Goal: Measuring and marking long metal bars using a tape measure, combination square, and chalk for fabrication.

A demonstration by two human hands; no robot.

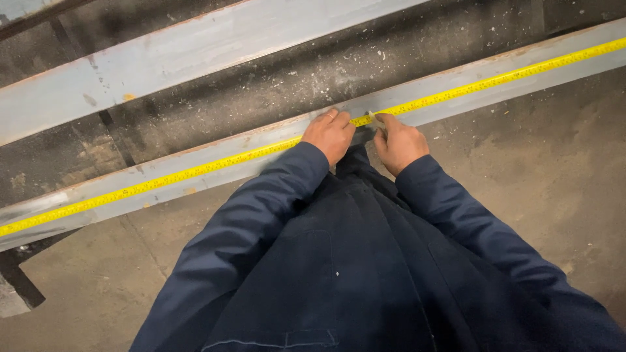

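Fingers of the right hand [399, 145]: pinched nearly closed round a small pale marker [375, 118], prob. chalk or soapstone, kind not certain; tip set on or just at the near edge of the yellow tape measure [195, 169]

Fingers of the left hand [330, 135]: curled down flat, not gripping; fingertips press the tape onto the near steel beam [456, 104], just L of the marker tip, hands close beside each other but apart

Item 1, tape measure: yellow blade w/ dark graduations, laid along top face of near beam, running frame lower L to upper R; passes under L fingertips. Long axis = same as beam, crosswise to both forearms

Item 2, near steel beam: grey, rust-tinged along far edge, lies directly ahead of both hands, beyond the person's knees

Item 3, marker: stands up from R fingertips, leaning slightly L toward the L hand; R hand is the nearer one to the marking spot, L hand just beside it as hold-down

Item 4, far beam [163, 58]: grey, roughly parallel, well apart from hands, dark dusty gap between the two

Item 5, dark blue sleeves and work clothes [339, 261]: fill the lower centre

Item 6, concrete floor [554, 176]: stained, under and near side of beam
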